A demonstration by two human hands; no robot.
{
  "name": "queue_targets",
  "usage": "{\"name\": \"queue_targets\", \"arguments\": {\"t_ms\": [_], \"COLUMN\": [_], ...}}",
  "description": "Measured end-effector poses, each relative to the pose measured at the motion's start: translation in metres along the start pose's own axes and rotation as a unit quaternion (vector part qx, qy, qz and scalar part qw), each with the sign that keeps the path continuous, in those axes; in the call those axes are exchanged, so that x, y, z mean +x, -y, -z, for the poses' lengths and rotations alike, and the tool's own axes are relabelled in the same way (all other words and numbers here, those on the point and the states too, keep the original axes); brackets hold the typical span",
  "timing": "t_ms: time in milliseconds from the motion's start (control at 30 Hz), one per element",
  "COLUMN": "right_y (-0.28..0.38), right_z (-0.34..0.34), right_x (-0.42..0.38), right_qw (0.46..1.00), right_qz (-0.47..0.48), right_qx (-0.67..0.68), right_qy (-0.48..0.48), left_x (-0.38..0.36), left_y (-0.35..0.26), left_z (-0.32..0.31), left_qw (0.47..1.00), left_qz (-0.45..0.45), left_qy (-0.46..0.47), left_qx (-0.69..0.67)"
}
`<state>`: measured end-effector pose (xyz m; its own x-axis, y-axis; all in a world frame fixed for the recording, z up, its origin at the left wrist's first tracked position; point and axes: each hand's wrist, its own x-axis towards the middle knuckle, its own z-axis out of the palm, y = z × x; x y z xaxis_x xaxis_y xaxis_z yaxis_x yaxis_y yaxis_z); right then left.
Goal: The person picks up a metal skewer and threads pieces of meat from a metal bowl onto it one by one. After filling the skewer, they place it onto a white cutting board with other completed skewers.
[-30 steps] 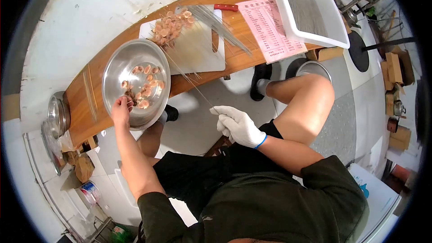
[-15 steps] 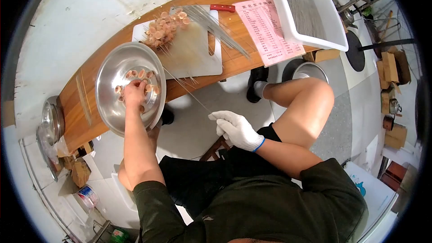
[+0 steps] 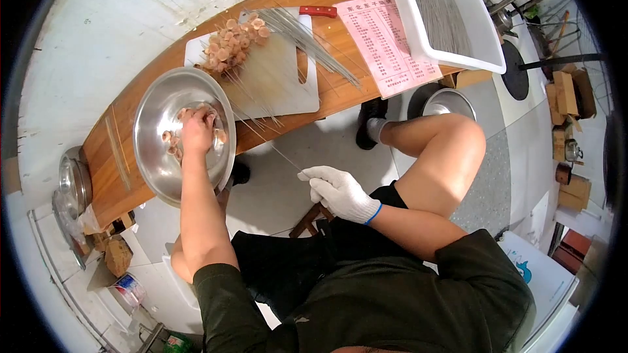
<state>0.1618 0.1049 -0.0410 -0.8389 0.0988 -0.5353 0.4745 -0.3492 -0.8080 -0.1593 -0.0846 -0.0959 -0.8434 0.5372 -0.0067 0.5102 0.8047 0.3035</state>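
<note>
My bare left hand [image 3: 197,131] is inside a large steel bowl [image 3: 149,157], fingers bent down among a few round, pinkish-brown food pieces [image 3: 171,140]. Its fingertips are partly hidden, so what they grip cannot be made out. My right hand [image 3: 343,195], in a white knitted glove with a blue cuff, is closed on the end of a thin metal skewer [image 3: 281,155]. The skewer points up and left toward the bowl. Behind the bowl, a pile of loaded skewers [image 3: 230,47] with similar round pieces rests on a white cutting board [image 3: 288,95].
Bare skewers [image 3: 307,39] and a red-handled knife [image 3: 318,11] lie on the board's far side. A pink printed sheet [image 3: 386,46] and a white bin [image 3: 484,59] of skewers are to the right on the wooden table [image 3: 140,104]. A steel pot [image 3: 451,101] stands below.
My left hand has shifted slightly up within the bowl, its fingers now covering several pieces. The right hand still holds the skewer, with its tip now near the bowl's side.
</note>
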Motion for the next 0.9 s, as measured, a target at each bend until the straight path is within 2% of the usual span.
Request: {"name": "queue_targets", "arguments": {"t_ms": [33,133,233,267,300,333,367,467,500,600,700,900], "right_y": [0.001,0.005,0.008,0.011,0.014,0.014,0.012,0.013,0.014,0.005,0.008,-0.005], "right_z": [0.000,0.002,0.000,-0.003,-0.004,-0.003,-0.003,-0.005,-0.006,-0.009,-0.010,-0.013], "right_x": [-0.001,-0.002,-0.005,-0.009,-0.011,-0.011,-0.011,-0.015,-0.017,-0.020,-0.026,-0.029], "right_qw": [1.000,1.000,0.997,0.996,0.995,0.995,0.996,0.991,0.988,0.984,0.976,0.953], "right_qz": [-0.001,0.014,0.053,0.063,0.074,0.070,0.064,0.077,0.085,0.086,0.095,0.206], "right_qx": [-0.007,-0.027,-0.050,-0.057,-0.064,-0.066,-0.066,-0.108,-0.128,-0.149,-0.192,-0.221], "right_qy": [0.000,0.002,0.000,-0.004,-0.007,0.000,0.010,0.029,0.032,0.042,0.047,0.011], "left_x": [0.001,0.001,-0.003,-0.008,-0.015,-0.022,-0.030,-0.064,-0.070,-0.090,-0.102,-0.112], "left_y": [0.004,-0.005,-0.011,-0.014,-0.029,-0.035,-0.021,-0.024,-0.027,-0.043,-0.041,-0.040], "left_z": [-0.006,-0.002,0.007,0.011,0.025,0.034,0.037,0.036,0.041,0.056,0.056,0.059], "left_qw": [0.999,1.000,0.983,0.947,0.888,0.808,0.737,0.590,0.602,0.497,0.495,0.491], "left_qz": [-0.021,-0.008,0.123,0.174,0.221,0.263,0.273,0.179,0.163,0.247,0.223,0.225], "left_qy": [-0.024,-0.015,0.010,-0.008,-0.027,-0.045,-0.005,-0.078,-0.080,-0.120,-0.116,-0.130], "left_qx": [-0.011,0.006,-0.133,-0.271,-0.403,-0.526,-0.618,-0.783,-0.778,-0.823,-0.832,-0.832]}}
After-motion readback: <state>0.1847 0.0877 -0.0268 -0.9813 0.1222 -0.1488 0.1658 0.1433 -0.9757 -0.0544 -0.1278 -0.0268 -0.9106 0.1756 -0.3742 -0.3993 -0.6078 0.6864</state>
